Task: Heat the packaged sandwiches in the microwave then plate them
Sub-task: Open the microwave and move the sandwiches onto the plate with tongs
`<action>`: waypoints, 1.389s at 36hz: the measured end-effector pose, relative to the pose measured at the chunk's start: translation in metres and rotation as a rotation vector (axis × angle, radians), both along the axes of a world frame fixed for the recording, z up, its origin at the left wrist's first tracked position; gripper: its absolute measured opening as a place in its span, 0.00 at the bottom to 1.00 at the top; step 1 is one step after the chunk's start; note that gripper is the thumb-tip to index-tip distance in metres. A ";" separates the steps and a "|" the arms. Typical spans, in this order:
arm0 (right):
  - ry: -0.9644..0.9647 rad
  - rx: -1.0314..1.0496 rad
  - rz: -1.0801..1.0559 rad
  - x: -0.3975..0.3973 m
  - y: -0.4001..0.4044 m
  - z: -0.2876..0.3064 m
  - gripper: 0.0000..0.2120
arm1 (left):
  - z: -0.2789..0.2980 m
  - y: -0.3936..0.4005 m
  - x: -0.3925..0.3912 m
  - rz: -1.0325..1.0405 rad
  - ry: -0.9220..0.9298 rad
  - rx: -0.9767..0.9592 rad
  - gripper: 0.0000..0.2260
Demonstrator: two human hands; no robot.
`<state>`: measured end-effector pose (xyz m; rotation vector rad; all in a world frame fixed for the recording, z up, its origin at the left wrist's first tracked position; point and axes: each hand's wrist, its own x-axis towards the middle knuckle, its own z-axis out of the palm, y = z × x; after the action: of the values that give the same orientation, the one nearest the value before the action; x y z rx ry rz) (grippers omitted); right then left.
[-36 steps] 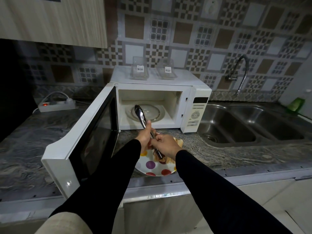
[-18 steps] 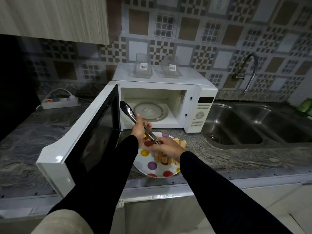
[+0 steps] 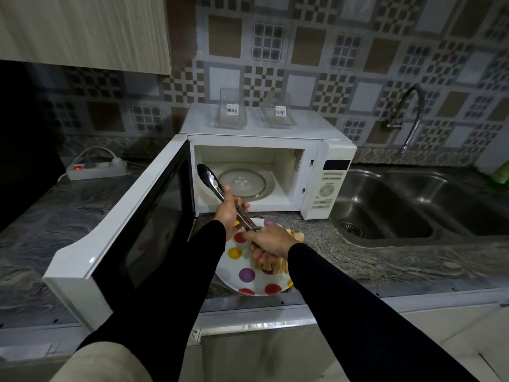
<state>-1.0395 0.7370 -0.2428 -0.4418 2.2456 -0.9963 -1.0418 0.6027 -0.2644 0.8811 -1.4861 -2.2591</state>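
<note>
The white microwave stands open, its door swung out to the left, with only a bare glass turntable inside. Just in front lies a white polka-dot plate with sandwich pieces on it. My left hand grips the middle of metal tongs, whose tips point up-left toward the microwave opening. My right hand hovers over the plate, fingers curled at the tongs' handle end and partly covering the sandwiches. Two clear plastic sandwich packages sit on the microwave's top.
A double steel sink with a flexible tap lies to the right. A power strip with a red light sits at the back left of the marbled counter. A wooden cabinet hangs above left.
The tongs have tilted leftward, their tips swinging from the turntable's centre to the opening's left edge. Both hands stay over the plate. The camera has drifted slightly.
</note>
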 end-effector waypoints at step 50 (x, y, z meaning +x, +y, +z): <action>0.202 -0.023 0.040 0.004 0.011 -0.016 0.04 | -0.017 0.014 0.005 -0.061 -0.179 -0.310 0.09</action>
<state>-1.0359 0.7483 -0.2589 -0.6193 2.3951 -0.9958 -1.0369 0.6171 -0.2812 0.9697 -1.9018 -1.9548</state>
